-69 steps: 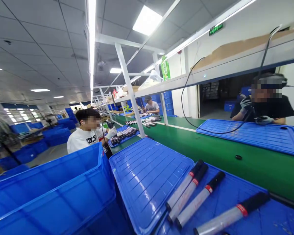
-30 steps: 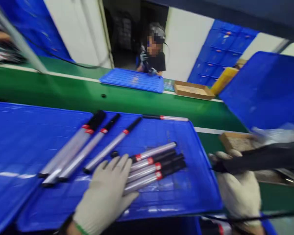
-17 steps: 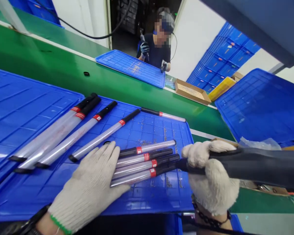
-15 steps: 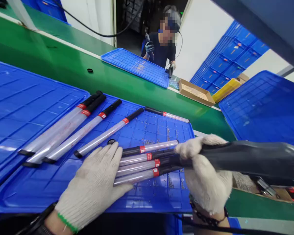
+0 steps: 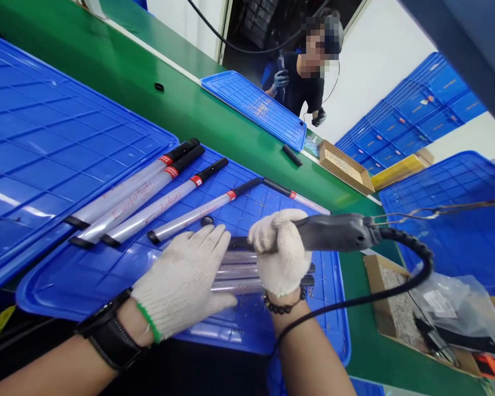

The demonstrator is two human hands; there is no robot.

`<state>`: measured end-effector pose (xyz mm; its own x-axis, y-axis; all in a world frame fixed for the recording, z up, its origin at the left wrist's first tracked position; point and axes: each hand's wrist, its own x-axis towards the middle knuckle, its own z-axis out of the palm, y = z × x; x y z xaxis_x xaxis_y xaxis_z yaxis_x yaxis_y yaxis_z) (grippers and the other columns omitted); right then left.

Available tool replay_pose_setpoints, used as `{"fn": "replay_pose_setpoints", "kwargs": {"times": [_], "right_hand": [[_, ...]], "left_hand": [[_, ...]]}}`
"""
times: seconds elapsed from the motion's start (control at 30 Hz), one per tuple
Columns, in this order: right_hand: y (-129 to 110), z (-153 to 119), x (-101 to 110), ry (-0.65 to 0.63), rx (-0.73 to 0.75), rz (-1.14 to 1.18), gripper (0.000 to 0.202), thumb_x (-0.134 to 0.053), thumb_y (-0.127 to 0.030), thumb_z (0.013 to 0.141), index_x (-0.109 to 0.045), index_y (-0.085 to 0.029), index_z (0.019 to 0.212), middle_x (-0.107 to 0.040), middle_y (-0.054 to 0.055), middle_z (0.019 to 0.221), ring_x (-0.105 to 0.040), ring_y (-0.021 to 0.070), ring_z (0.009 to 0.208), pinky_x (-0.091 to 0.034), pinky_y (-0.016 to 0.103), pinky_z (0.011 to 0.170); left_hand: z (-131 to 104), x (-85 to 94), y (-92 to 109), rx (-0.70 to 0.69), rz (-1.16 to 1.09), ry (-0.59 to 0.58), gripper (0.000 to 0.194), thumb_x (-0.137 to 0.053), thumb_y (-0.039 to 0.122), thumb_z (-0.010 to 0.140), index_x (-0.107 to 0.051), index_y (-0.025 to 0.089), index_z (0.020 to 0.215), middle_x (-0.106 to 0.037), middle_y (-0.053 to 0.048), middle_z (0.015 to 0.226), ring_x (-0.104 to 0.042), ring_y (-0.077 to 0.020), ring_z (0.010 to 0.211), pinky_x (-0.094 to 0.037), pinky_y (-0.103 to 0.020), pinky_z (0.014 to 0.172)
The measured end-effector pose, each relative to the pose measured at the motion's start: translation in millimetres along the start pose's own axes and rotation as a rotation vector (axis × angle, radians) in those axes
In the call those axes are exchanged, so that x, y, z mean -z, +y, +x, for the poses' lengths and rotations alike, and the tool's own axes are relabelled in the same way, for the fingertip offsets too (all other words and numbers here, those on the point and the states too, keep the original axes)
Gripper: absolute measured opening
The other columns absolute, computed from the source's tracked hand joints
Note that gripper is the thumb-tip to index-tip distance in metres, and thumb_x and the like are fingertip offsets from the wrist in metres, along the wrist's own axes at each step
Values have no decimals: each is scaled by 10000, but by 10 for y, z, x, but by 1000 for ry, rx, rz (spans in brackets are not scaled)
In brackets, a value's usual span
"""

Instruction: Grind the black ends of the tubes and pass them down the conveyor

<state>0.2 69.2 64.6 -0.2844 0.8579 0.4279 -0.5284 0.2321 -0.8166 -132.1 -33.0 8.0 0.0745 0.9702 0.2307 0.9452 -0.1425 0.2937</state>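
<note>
Since half a second ago the right hand has slid leftward along with the grey tool, so the tool is now sitting right over the bundle of tubes instead of off by their black-capped ends, and the head camera has tipped so the far worker shows higher up.

The right hand, in a nubby white knit glove with a beaded bracelet at the wrist, is wrapping its fingers tight around the front of that tool, a smooth matte grey plastic handle tapering toward its tip. A ribbed black cable is curling out of the back end and looping under the forearm.

The left hand, same knit glove with a green cuff and a black watch strap behind it, is lying flat with fingers spread, pressing down on the bundle of glossy clear tubes so they're staying put on the blue tray, a ribbed moulded plastic sheet with a raised rim.

Further left on the same tray, four more long tubes are lying side by side, shiny clear bodies, red bands, black caps. A small black ring is sitting just beside the left fingertips. Beyond the tray the green conveyor belt is stretching across, and a person in dark gloves is working on the far side.
</note>
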Motion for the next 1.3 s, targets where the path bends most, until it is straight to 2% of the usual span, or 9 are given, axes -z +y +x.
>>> {"fn": "replay_pose_setpoints", "kwargs": {"times": [0.2,0.37,0.53,0.7,0.83,0.93,1.07,1.17,1.3], "right_hand": [[247,21,29,36,14,-72,291,-822,-382,1014,-594,-262,880,-482,-106,560,-446,131,460,-454,280,539],[284,21,72,21,37,-64,227,-756,-298,1040,-590,-268,887,-464,-106,558,-430,133,462,-455,272,542],[318,22,86,-12,78,-62,212,-774,-288,1024,-615,-263,886,-483,-101,567,-426,135,467,-460,276,544],[341,9,94,-43,78,-89,176,-778,-267,1037,-652,-265,915,-505,-95,596,-464,143,501,-485,289,586],[351,27,106,-43,92,-108,213,-802,-279,1006,-633,-277,876,-492,-102,574,-437,145,469,-476,286,547],[349,28,139,-79,97,-173,257,-804,-314,1011,-613,-283,842,-493,-98,574,-440,158,467,-500,315,557],[351,-2,184,-149,101,-209,247,-784,-299,1031,-628,-271,843,-545,-79,617,-502,168,518,-527,335,611],[356,-8,182,-143,103,-172,213,-793,-283,1023,-644,-266,871,-565,-76,638,-513,166,537,-522,329,614],[276,23,118,-101,59,-173,253,-826,-316,1006,-615,-264,877,-538,-92,619,-494,158,519,-512,315,589]], "left_hand": [[36,-61,-4,29,15,-4,1031,-865,746,844,-627,80,1595,-611,-326,1671,-597,-536,1527,-544,-707,1173],[98,-96,-23,44,-11,2,1000,-819,764,886,-628,87,1597,-620,-319,1657,-595,-545,1513,-538,-724,1135],[148,-20,-19,57,12,-49,1017,-785,782,913,-606,49,1595,-655,-314,1605,-623,-521,1459,-541,-693,1104],[168,43,-7,57,7,-84,886,-762,748,944,-647,86,1521,-688,-278,1555,-647,-498,1419,-551,-677,1068],[193,43,4,73,-57,-70,728,-820,712,877,-720,157,1337,-742,-233,1432,-686,-496,1348,-561,-659,1032],[213,46,11,83,-69,-79,687,-825,690,869,-719,181,1318,-753,-208,1388,-705,-467,1282,-570,-641,994],[210,52,11,71,-75,-72,736,-841,679,875,-701,143,1360,-742,-218,1421,-692,-481,1322,-564,-653,1031],[198,31,8,77,-83,-54,780,-845,704,859,-712,134,1375,-736,-232,1452,-667,-515,1390,-553,-671,1067],[173,-26,18,79,-32,-63,910,-815,767,865,-680,129,1498,-668,-276,1608,-608,-521,1496,-548,-678,1118]]}}
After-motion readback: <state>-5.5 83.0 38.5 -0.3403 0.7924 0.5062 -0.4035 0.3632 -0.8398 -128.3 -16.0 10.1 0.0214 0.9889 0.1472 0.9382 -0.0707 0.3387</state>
